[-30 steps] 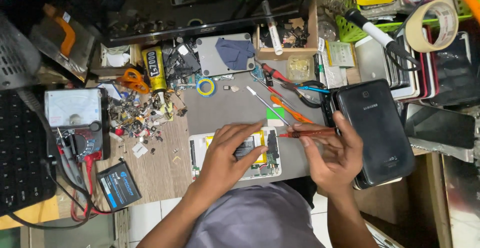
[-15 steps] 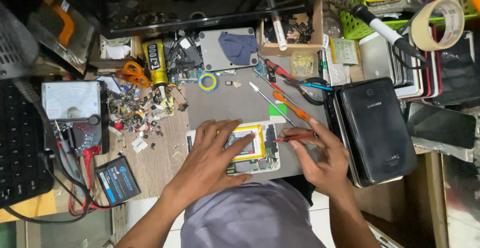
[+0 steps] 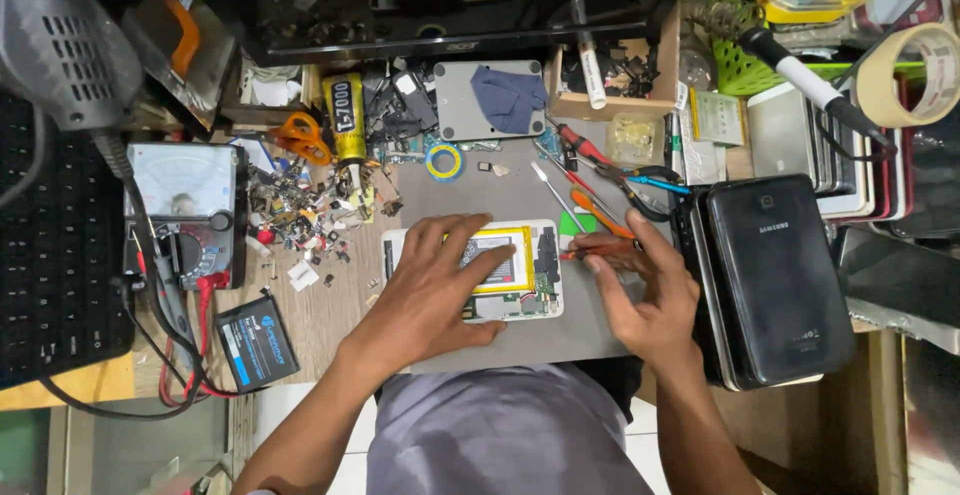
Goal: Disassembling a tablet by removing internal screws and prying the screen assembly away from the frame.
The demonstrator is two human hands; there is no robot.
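An opened white tablet lies on a grey work mat, its yellow-edged battery and circuit board showing. My left hand rests flat on it, fingers spread over the battery, pressing it down. Just right of the tablet, my right hand grips a red-handled screwdriver, whose tip points left at the tablet's right edge.
A stack of black tablets sits to the right. More screwdrivers and tweezers lie behind. Left are loose small parts, an analogue multimeter, a loose battery, orange scissors, a glue tube and a tape roll.
My left hand spread flatter over the battery. My right hand brought the red screwdriver down from above the mat to the tablet's right edge. The camera view shifted slightly.
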